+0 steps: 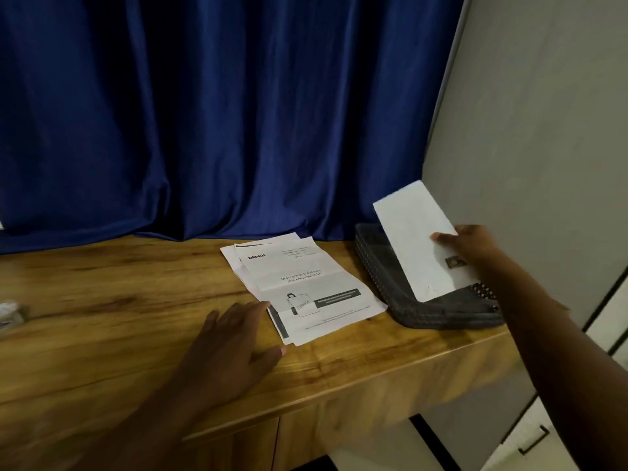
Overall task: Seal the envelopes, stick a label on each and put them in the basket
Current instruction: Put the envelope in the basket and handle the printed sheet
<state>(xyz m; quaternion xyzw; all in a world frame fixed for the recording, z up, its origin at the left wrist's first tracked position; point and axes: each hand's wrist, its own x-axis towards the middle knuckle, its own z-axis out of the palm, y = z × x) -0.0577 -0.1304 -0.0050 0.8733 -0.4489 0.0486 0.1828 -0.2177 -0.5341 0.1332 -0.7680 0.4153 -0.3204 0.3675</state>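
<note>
Envelope (416, 239), labelled near its lower edge, tilts above our dark basket (424, 312) at right of frame, pinched at its right edge by our right hand (470, 248). Our left hand (231, 345) lies open, fingertips touching printed sheets (299, 287) at centre.

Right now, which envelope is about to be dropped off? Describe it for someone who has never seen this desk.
Find the dark basket at the wooden desk's right end. The white envelope stands tilted over it, held by the right hand. Unlike the printed papers lying flat, it is raised.
</note>
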